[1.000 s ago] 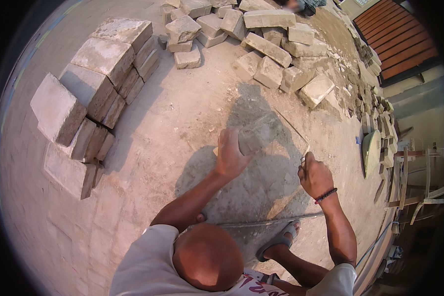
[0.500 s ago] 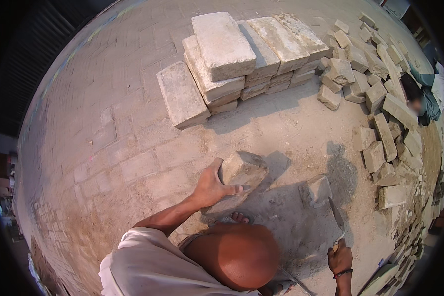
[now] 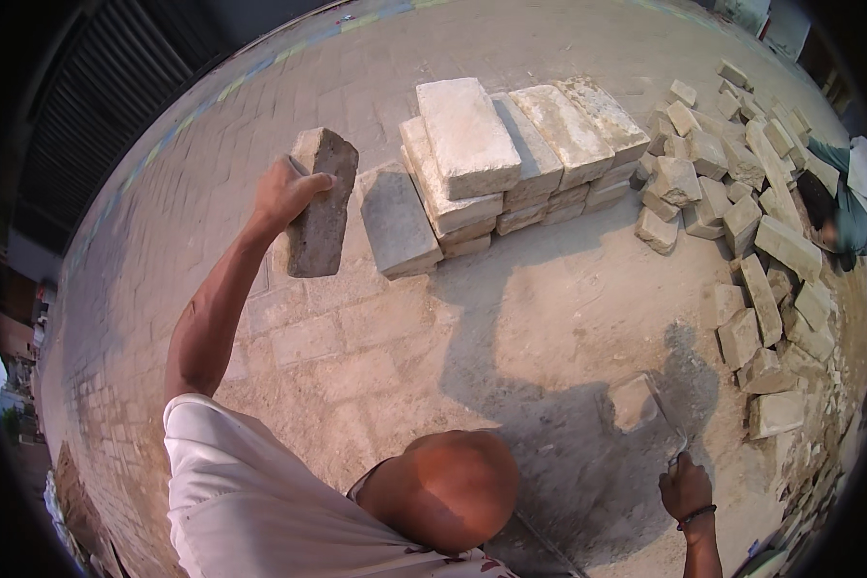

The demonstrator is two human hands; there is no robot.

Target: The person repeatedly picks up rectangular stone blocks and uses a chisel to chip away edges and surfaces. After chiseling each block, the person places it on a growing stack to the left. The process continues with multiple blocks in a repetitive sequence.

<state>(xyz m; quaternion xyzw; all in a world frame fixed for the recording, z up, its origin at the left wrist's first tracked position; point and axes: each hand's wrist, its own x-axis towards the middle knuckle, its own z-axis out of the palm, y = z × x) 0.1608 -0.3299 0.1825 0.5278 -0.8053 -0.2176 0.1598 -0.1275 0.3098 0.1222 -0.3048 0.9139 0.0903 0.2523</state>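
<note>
My left hand (image 3: 284, 197) grips a greyish brick (image 3: 318, 236) by its side, thumb across the near face. The arm is stretched out, and the brick hangs above the paving just left of the stack. A single brick (image 3: 397, 220) leans or lies against the stack's left end. My right hand (image 3: 686, 486) is closed round the handle of a trowel (image 3: 671, 421), low on the right. The trowel's thin blade points up toward a brick piece (image 3: 633, 402) lying on the dusty ground; whether they touch, I cannot tell.
Stacked pale bricks (image 3: 467, 140) stand at the top centre. A loose heap of bricks and broken pieces (image 3: 742, 212) spreads along the right. Another person (image 3: 843, 207) is at the far right edge beyond it. Dark corrugated metal (image 3: 96, 125) rises at the upper left.
My left hand has carried the brick from beside my knee up and to the left, near the stack. My right hand still holds the trowel low on the right, little moved.
</note>
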